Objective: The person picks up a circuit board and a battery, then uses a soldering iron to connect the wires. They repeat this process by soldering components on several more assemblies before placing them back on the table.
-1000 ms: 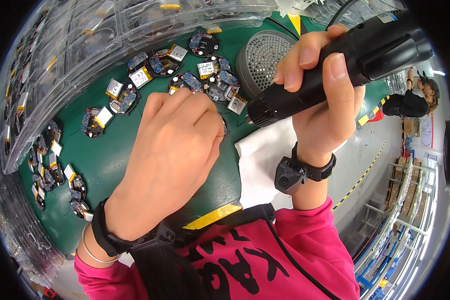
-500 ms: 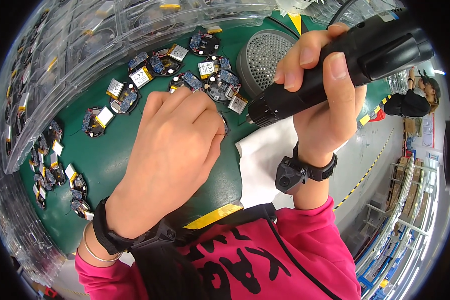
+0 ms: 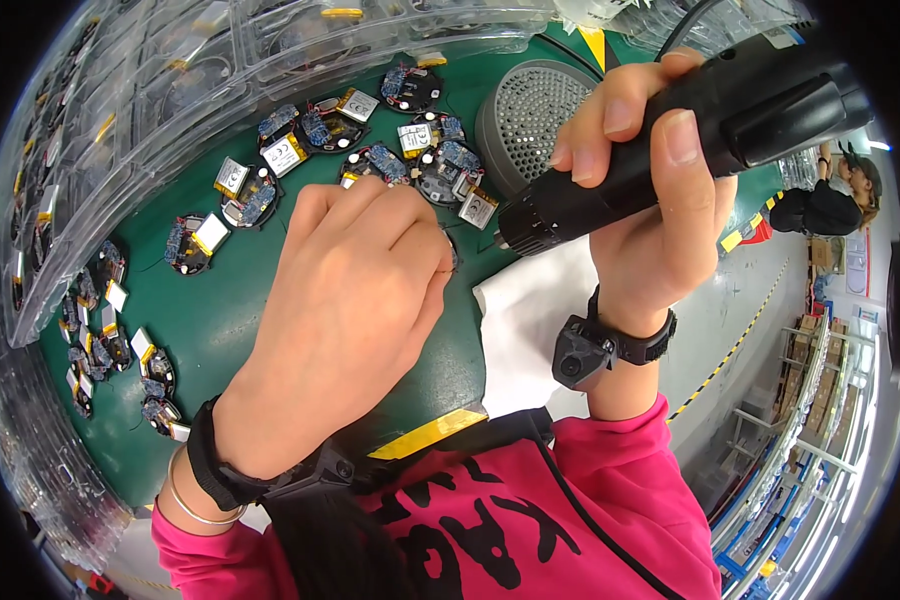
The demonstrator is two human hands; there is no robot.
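Observation:
My right hand point(image 3: 660, 215) is wrapped round a black electric screwdriver point(image 3: 760, 95), whose tip points left and down, a little right of my left hand. My left hand point(image 3: 355, 280) is closed, back upward, with its fingers curled down over the green mat point(image 3: 235, 330). Those fingers hide what they hold; only a sliver of a dark rounded edge shows at their right side. Just beyond the knuckles lie small round circuit assemblies point(image 3: 448, 165) with blue boards and silver battery pouches point(image 3: 477, 208).
A grey round perforated speaker-like unit point(image 3: 532, 115) stands behind the screwdriver tip. Stacked clear plastic trays point(image 3: 80, 180) line the left and back. More assemblies point(image 3: 157, 385) lie at left. A white cloth point(image 3: 525, 310) covers the front. Another person point(image 3: 825, 205) and shelving point(image 3: 800, 400) are at right.
Almost nothing differs. The screwdriver and my right hand have shifted very slightly to the right and down; my left hand stays in place.

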